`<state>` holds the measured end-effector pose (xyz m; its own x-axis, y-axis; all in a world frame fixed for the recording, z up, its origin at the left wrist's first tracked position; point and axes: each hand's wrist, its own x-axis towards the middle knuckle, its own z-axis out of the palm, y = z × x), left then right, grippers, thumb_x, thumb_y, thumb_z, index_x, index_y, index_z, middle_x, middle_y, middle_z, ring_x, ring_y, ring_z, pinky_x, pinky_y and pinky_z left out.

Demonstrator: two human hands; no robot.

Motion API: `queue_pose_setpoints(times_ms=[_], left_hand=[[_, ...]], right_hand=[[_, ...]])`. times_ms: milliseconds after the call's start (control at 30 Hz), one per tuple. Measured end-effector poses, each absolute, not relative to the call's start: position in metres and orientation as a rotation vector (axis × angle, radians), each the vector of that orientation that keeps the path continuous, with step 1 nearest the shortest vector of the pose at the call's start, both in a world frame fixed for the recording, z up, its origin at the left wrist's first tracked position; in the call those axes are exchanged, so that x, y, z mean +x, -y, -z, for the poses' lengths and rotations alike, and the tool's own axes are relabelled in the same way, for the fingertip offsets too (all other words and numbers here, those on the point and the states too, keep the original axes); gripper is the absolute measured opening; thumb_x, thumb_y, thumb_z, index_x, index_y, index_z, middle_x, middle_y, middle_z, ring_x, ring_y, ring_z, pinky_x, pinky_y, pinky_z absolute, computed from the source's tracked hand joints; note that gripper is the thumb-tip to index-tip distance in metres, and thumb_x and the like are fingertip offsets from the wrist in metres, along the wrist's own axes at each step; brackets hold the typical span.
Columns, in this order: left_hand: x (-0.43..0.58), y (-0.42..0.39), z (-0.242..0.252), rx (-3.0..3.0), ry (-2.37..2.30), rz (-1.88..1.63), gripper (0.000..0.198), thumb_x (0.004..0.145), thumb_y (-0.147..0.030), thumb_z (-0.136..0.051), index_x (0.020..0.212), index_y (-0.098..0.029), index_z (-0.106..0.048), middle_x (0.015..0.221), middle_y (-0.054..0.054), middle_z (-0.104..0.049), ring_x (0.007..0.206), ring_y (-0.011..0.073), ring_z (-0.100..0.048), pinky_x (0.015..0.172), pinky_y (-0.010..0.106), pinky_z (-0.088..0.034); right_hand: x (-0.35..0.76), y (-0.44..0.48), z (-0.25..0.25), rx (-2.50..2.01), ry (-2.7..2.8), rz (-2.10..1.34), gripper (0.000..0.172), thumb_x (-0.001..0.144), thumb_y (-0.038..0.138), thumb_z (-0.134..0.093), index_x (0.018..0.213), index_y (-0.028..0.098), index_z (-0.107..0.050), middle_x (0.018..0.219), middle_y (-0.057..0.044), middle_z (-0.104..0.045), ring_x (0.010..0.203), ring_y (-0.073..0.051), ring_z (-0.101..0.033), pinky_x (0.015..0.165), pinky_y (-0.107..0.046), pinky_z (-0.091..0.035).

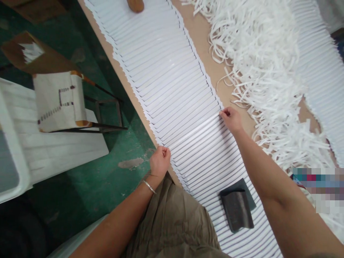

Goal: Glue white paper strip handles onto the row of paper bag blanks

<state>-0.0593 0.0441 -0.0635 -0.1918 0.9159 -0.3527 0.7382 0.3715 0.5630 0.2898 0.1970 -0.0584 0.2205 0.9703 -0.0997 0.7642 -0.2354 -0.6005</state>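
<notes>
A long row of overlapping white sheets with dark edge lines runs along the tan table. Across it lies a thin glossy white strip, stretched between my two hands. My left hand, with a bracelet at the wrist, pinches the strip's near-left end by the table edge. At the other end, beside the row's right edge, my right hand is closed in a pinch on it. A dark folded piece rests on the sheets below my right hand. The brown rounded end of an object shows at the top.
A heap of loose white strips covers the table's right side, with another row of sheets beyond. Left of the table are a stool with a pale padded seat, a cardboard box and a white-rimmed container on the green floor.
</notes>
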Motion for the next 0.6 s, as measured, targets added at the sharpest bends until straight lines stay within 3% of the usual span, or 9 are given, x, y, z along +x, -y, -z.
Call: queue_pose_setpoints(times_ms=[333,500,600], left_hand=[[-0.058,-0.049,0.060,1.468,-2.037,-0.258,0.019,0.091,-0.034,-0.052,0.076,-0.023,-0.052,0.067,0.003,-0.062,0.064,0.0201,-0.059,0.063,0.028,-0.037],[-0.063,-0.053,0.063,1.517,-2.022,-0.288,0.019,0.087,-0.039,-0.052,0.076,-0.024,-0.048,0.068,0.003,-0.062,0.066,0.0222,-0.062,0.065,0.030,-0.043],[-0.070,-0.059,0.064,1.525,-2.010,-0.265,0.022,0.082,-0.046,-0.053,0.079,-0.025,-0.047,0.072,0.004,-0.063,0.069,0.0252,-0.063,0.066,0.033,-0.046]], right_hand=[[0.286,-0.202,0.068,-2.187,1.627,-0.624,0.014,0.085,0.035,-0.057,0.077,0.024,-0.058,0.075,-0.002,-0.064,0.073,-0.020,-0.057,0.071,-0.031,-0.043],[0.270,-0.206,0.059,-2.295,1.516,-0.633,0.003,0.085,0.024,-0.057,0.084,0.022,-0.059,0.086,-0.006,-0.066,0.084,-0.023,-0.058,0.080,-0.034,-0.044],[0.255,-0.196,0.046,-2.275,1.345,-0.563,0.008,0.090,0.018,-0.050,0.092,0.021,-0.057,0.096,-0.008,-0.065,0.093,-0.023,-0.058,0.089,-0.034,-0.044]])
